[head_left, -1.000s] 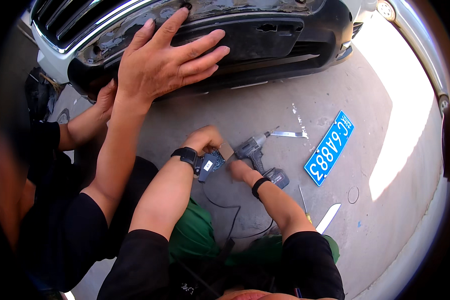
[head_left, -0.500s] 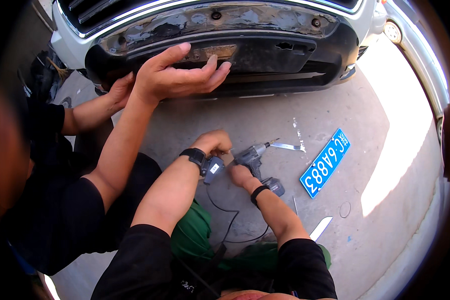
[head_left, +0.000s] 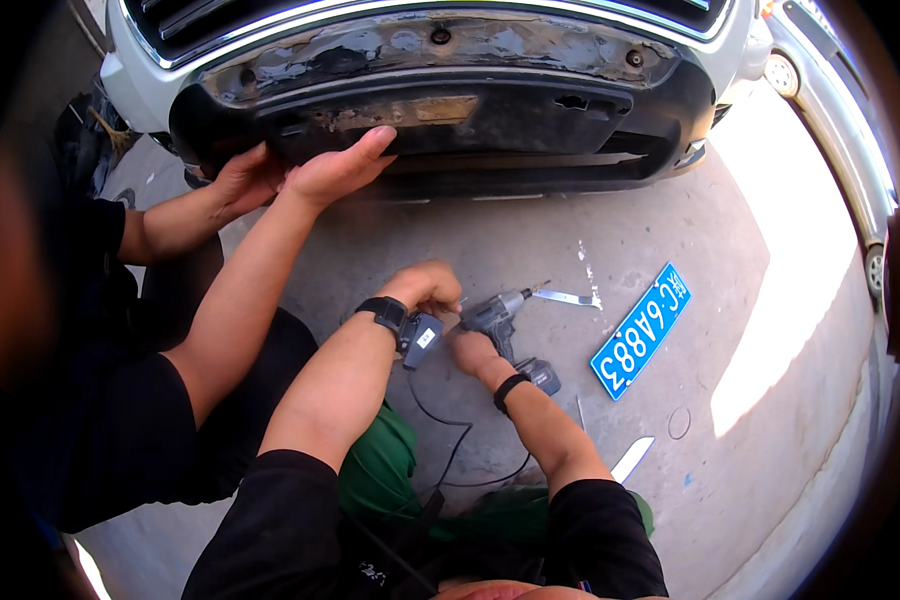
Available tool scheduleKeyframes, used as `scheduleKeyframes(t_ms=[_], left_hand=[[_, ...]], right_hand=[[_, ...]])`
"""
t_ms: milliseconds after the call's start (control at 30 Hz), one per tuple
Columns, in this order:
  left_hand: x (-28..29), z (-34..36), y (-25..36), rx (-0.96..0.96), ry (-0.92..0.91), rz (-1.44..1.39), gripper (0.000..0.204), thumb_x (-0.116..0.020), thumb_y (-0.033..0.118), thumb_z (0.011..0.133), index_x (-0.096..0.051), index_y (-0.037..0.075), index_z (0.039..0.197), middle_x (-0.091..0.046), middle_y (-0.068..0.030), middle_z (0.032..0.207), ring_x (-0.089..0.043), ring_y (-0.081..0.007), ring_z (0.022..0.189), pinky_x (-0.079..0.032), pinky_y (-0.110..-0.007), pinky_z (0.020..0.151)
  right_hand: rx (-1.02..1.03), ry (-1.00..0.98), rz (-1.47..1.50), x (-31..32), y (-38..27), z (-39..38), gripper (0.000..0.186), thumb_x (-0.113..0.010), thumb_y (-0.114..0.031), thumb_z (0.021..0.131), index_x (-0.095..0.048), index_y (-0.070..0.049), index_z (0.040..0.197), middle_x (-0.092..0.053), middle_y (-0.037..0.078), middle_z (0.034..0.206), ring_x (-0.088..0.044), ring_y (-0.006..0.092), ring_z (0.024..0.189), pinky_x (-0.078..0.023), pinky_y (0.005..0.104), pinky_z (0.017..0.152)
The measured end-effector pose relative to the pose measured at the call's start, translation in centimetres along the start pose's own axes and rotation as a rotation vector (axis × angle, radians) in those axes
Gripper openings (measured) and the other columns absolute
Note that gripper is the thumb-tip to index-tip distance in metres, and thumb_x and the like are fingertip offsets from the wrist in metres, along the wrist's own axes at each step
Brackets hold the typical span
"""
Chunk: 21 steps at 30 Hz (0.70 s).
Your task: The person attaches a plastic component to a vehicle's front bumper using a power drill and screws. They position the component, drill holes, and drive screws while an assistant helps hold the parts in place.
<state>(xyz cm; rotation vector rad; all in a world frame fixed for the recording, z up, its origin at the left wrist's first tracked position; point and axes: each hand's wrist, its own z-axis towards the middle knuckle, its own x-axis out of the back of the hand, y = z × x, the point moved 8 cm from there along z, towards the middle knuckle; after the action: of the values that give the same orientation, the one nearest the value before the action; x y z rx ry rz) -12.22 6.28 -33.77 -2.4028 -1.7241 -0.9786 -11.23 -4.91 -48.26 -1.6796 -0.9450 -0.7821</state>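
Observation:
My left hand (head_left: pixel 430 284) is low over the floor, its fingers curled down together. A small object may be in them, but I cannot make it out. A dark wristband and a dark grey box (head_left: pixel 423 338) with a cable sit at that wrist. My right hand (head_left: pixel 474 352) is closed just beside the grip of a grey cordless drill (head_left: pixel 496 316). Its fingertips are hidden, and I cannot tell what they hold. The drill's bit points right, toward a thin metal strip (head_left: pixel 567 297) on the floor. Farther right lies a blue licence plate (head_left: pixel 641 332).
At the left another person's two hands (head_left: pixel 340 175) reach under the black front bumper (head_left: pixel 530 120) of a white car. A white pointed piece (head_left: pixel 633 459), a thin rod (head_left: pixel 581 412) and a wire ring (head_left: pixel 679 423) lie at the right. A black cable (head_left: pixel 457 450) crosses my lap.
The other person's nearer hand has lowered and drawn left along the bumper. My hands have hardly moved; the whole view has shifted slightly.

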Motion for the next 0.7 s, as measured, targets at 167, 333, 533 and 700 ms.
scheduleKeyframes(t_ms=[167, 333, 533, 700], left_hand=[[0.2, -1.3, 0.6, 0.035, 0.015, -0.026, 0.021, -0.068, 0.019, 0.09, -0.074, 0.002, 0.1, -0.075, -0.009, 0.093, -0.072, -0.0185, 0.079, -0.057, -0.031, 0.067], [-0.5, 0.4, -0.1, 0.002, 0.018, -0.08, 0.018, -0.065, 0.016, 0.091, -0.074, 0.002, 0.094, -0.075, -0.0074, 0.089, -0.072, -0.0172, 0.072, -0.057, -0.031, 0.062], [-0.3, -0.2, 0.6, 0.005, 0.032, -0.043, 0.017, -0.064, 0.016, 0.09, -0.074, 0.002, 0.09, -0.075, -0.0074, 0.087, -0.072, -0.0163, 0.071, -0.056, -0.031, 0.06], [-0.4, 0.3, 0.0, 0.024, 0.03, -0.035, 0.017, -0.065, 0.016, 0.089, -0.074, 0.003, 0.087, -0.075, -0.0075, 0.084, -0.072, -0.0169, 0.07, -0.056, -0.031, 0.06]], right_hand=[[-0.012, -0.062, -0.083, 0.5, -0.8, -0.3, 0.022, -0.059, -0.009, 0.084, -0.071, -0.01, 0.102, -0.072, 0.015, 0.103, -0.069, 0.0339, 0.098, -0.056, 0.0442, 0.084], [0.093, 0.069, -0.149, -0.3, -0.9, 0.1, 0.022, -0.057, -0.007, 0.084, -0.071, -0.007, 0.102, -0.072, 0.017, 0.103, -0.069, 0.0347, 0.099, -0.057, 0.0439, 0.085], [0.059, 0.007, -0.05, -1.8, -0.2, 0.9, 0.017, -0.056, -0.006, 0.083, -0.071, 0.0, 0.09, -0.071, 0.022, 0.096, -0.071, 0.0358, 0.092, -0.057, 0.0439, 0.08], [0.089, -0.069, -0.071, -2.4, -0.9, 0.9, 0.018, -0.058, -0.007, 0.085, -0.069, -0.003, 0.099, -0.071, 0.022, 0.102, -0.069, 0.0363, 0.098, -0.057, 0.0444, 0.085]])
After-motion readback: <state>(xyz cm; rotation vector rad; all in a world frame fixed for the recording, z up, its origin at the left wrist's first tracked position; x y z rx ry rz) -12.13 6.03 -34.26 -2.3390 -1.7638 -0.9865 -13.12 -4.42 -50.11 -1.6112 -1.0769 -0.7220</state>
